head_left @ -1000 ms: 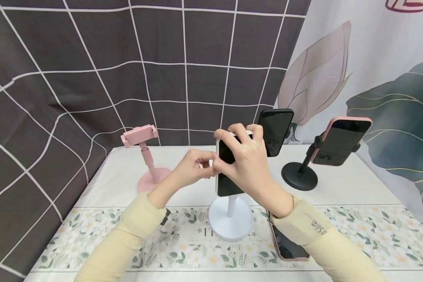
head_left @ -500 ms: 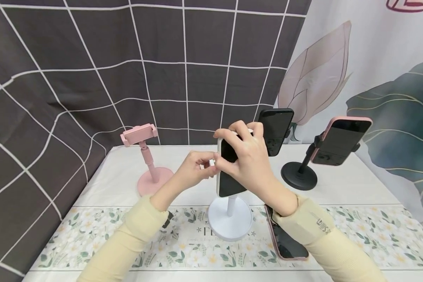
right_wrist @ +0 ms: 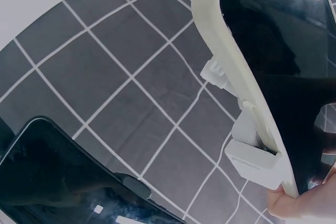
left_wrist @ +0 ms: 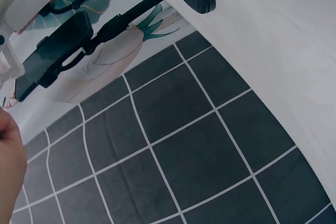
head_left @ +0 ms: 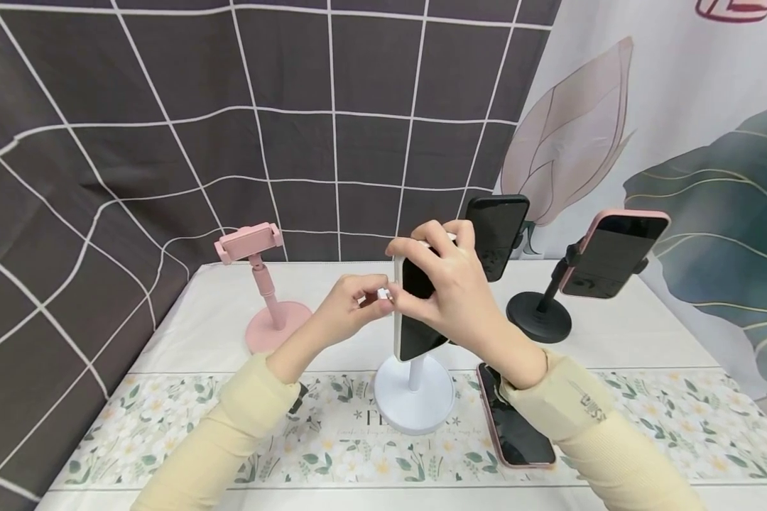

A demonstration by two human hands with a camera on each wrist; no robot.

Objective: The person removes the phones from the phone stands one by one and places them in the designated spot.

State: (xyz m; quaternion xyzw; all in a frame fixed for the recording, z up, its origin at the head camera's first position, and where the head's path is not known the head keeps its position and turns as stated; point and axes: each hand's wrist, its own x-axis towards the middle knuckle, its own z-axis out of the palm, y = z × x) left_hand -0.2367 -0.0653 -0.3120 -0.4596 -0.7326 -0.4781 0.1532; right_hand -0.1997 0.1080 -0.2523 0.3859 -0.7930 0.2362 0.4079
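My right hand (head_left: pixel 444 284) grips a phone in a white case (head_left: pixel 412 337) from above, fingers over its top edge and thumb at its left side. The phone stands in front of the white phone stand (head_left: pixel 415 397), its screen facing me. My left hand (head_left: pixel 354 305) pinches the stand's white clamp (head_left: pixel 383 293) by its left end, thumb below and index finger above. In the right wrist view, the clamp (right_wrist: pixel 254 163) lies behind the white-cased phone (right_wrist: pixel 283 72), one end jutting past its edge. The left wrist view catches only part of my left hand (left_wrist: pixel 10 166).
A pink phone stand (head_left: pixel 275 319) is at the left. Two black stands carry phones at the right: a black phone (head_left: pixel 497 231) and a pink-edged phone (head_left: pixel 616 255). Another pink-edged phone (head_left: pixel 520 429) lies flat below my right forearm. A dark gridded cloth (head_left: pixel 294 163) hangs behind the table.
The white-cased phone has turned slightly, its left edge moving right, away from my left fingers. The clamp end now shows between those fingers. My right forearm has shifted a little right.
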